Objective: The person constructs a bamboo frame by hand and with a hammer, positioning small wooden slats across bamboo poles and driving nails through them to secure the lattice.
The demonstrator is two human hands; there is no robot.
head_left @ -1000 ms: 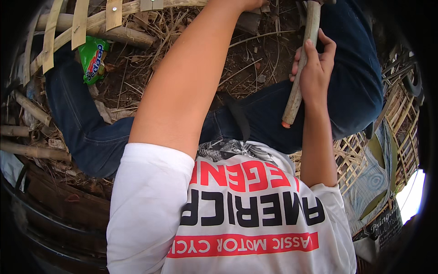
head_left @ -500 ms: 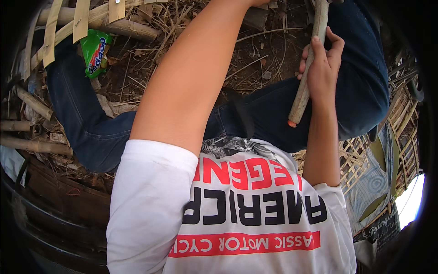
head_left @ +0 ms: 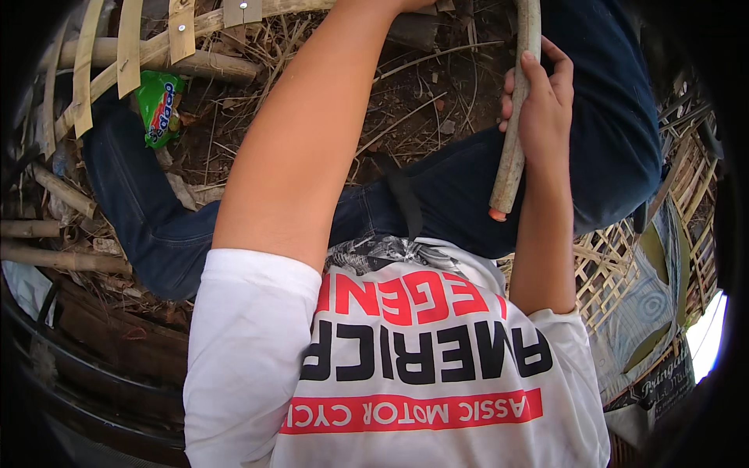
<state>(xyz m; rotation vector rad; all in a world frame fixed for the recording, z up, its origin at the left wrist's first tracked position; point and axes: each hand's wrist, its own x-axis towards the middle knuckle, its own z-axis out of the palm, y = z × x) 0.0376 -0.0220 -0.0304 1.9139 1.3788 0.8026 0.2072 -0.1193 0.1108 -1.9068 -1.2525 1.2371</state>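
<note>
My right hand (head_left: 542,90) is closed around the round wooden handle of a hammer (head_left: 509,168), its thumb lying along the shaft. The handle's orange-tipped butt points down toward my lap, and its upper end runs past the top edge of the view. My left arm stretches up and away, and only a sliver of my left hand (head_left: 409,5) shows at the top edge. Its fingers are cut off, so what it touches is hidden. Nearby at the upper left, pale bamboo slats (head_left: 182,31) cross a bamboo pole (head_left: 211,66), with nail heads showing in some.
A green packet (head_left: 158,109) lies on the dry litter by my bent leg in dark jeans (head_left: 175,242). Bamboo poles (head_left: 66,256) stick out at the left. Woven bamboo lattice (head_left: 608,273) and a patterned cloth (head_left: 647,308) lie at the right.
The hammer and my right hand have shifted slightly up and left in view, and the handle stands a little steeper. My left hand has also slid left along the top edge.
</note>
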